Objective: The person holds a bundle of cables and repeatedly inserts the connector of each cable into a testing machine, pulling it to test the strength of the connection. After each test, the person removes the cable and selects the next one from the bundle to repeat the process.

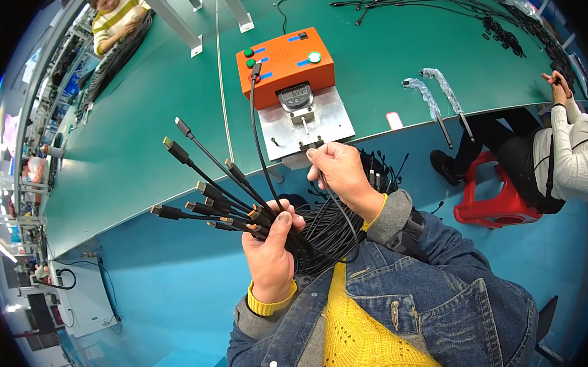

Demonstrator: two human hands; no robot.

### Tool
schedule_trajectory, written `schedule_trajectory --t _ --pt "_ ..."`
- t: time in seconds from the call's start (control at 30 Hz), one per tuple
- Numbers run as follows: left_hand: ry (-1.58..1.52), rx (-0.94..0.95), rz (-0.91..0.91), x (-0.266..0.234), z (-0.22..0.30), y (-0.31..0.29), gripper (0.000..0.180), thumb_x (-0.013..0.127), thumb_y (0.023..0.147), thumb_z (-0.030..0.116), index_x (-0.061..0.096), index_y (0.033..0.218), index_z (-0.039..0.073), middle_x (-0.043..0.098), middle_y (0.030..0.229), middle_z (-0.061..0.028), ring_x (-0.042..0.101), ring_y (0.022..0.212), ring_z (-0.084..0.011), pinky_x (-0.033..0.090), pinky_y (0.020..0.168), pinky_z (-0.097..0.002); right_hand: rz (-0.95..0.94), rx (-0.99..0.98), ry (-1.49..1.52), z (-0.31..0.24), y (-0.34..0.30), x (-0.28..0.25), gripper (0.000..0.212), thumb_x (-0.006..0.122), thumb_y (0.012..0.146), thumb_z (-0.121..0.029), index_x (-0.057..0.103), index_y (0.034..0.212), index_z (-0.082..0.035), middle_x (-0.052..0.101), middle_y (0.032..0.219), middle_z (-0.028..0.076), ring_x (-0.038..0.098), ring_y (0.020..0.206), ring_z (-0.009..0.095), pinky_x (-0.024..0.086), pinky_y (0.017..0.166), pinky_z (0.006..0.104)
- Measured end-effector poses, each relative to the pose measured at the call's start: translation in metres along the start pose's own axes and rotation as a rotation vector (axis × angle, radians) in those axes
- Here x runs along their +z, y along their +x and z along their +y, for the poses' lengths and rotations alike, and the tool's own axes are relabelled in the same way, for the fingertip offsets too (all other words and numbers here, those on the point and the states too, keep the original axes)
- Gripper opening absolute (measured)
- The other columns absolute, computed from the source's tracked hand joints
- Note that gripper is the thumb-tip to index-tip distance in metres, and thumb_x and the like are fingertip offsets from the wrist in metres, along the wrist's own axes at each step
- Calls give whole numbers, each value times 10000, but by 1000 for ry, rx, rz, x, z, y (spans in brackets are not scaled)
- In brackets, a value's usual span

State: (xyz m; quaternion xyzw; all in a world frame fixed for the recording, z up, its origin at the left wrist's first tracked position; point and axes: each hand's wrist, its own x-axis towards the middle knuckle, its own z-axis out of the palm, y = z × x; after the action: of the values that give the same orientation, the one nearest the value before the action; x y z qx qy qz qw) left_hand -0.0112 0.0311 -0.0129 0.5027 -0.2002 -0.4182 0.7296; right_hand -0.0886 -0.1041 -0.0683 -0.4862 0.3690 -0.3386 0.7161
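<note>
The left hand (270, 257) is closed around a bunch of black cables (241, 207), their plug ends fanned out up and to the left. The thumb and forefinger of the right hand (342, 174) are pinched together on the end of a single cable (339, 199), at the front edge of a metal plate (336, 122). Behind the plate sits an orange box (285, 57), a small gauge (295, 97) in front of it. One long cable (257, 118) rises from the bunch and crosses in front of the plate and the box. More cables (327, 225) lie in a heap over the lap.

On the green table (374, 64), two plastic-wrapped rods (429, 101) jut over the edge, near a small card (394, 121). Grey posts (175, 19) stand beyond the box. At right, a co-worker (567, 140) sits on a red stool (490, 202); another co-worker (117, 23) is at the far left.
</note>
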Motion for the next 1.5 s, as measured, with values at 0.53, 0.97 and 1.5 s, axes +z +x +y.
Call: schedule_trajectory --t 0.53,0.97,1.5 --pt "-32 -2 7 1 0 -2 140 575 775 43 522 895 -6 545 802 -84 544 670 -177 464 621 -306 -146 73 -203 2 -11 -14 254 547 818 -218 528 669 -14 545 529 44 458 416 75 354 379 207" --pt "80 -106 -154 13 -2 -8 72 584 771 1 534 822 -8 564 727 -50 558 660 -135 463 638 -242 -69 -126 161 -103 8 -45 330 486 858 -295 561 894 24 606 723 94 457 473 53 350 398 187" --pt "-36 33 6 0 0 -4 77 573 792 48 536 842 3 545 712 -62 519 616 -144 438 577 -252 -277 92 -159 -5 -11 -28 181 467 844 -154 552 753 -23 517 531 6 409 449 35 317 412 172"
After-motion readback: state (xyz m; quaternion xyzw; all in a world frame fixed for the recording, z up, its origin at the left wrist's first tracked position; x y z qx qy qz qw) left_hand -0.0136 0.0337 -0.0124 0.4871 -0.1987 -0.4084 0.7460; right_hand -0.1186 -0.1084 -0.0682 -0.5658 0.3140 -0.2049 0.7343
